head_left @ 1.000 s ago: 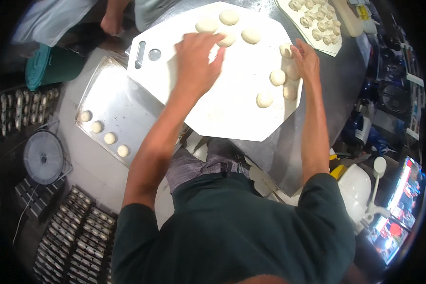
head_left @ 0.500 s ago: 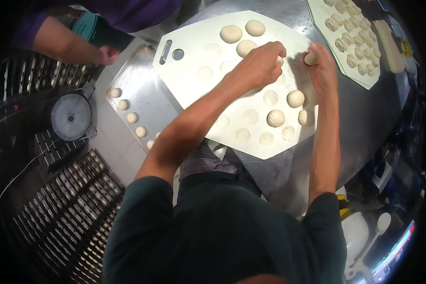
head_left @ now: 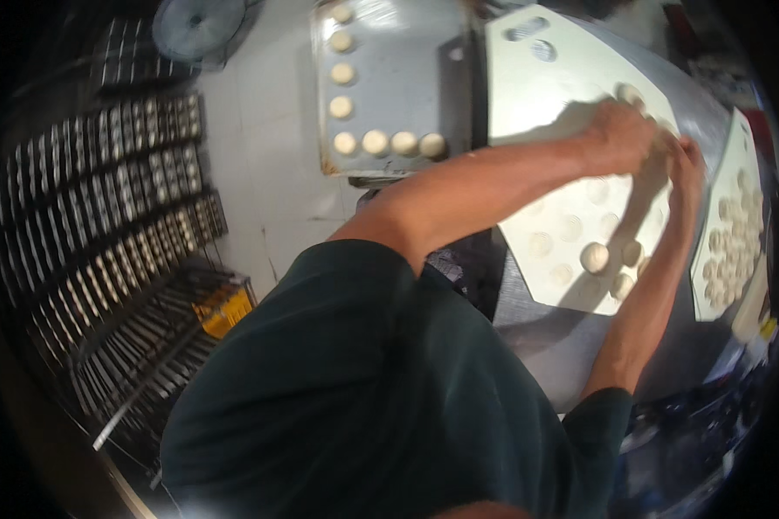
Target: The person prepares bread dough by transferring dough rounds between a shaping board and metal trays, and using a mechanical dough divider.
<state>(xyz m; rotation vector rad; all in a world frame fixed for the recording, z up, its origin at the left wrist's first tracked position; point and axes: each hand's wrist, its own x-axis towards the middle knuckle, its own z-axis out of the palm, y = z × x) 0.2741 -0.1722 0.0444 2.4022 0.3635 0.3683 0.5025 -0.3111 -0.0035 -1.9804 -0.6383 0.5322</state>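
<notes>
My left hand [head_left: 619, 134] and my right hand [head_left: 688, 169] meet over the far right part of a white cutting board [head_left: 528, 95] on a metal table. Both are curled, knuckles up, and whatever is under the fingers is hidden. One pale dough ball [head_left: 627, 93] lies just beyond my left hand. Three more dough balls [head_left: 594, 257] sit on the board's near edge, below my right forearm. Round floury marks dot the board between them.
A metal baking tray [head_left: 407, 52] left of the board carries a row and a column of dough balls [head_left: 375, 143]. A second white board [head_left: 736, 233] with several dough pieces lies at the right. Racks of metal moulds [head_left: 104, 216] fill the left, a round scale [head_left: 197, 22] the top.
My head has swung, so the board and tray now sit higher and to the right. My hands have come together at the board's right side. The other person's arm has left the view.
</notes>
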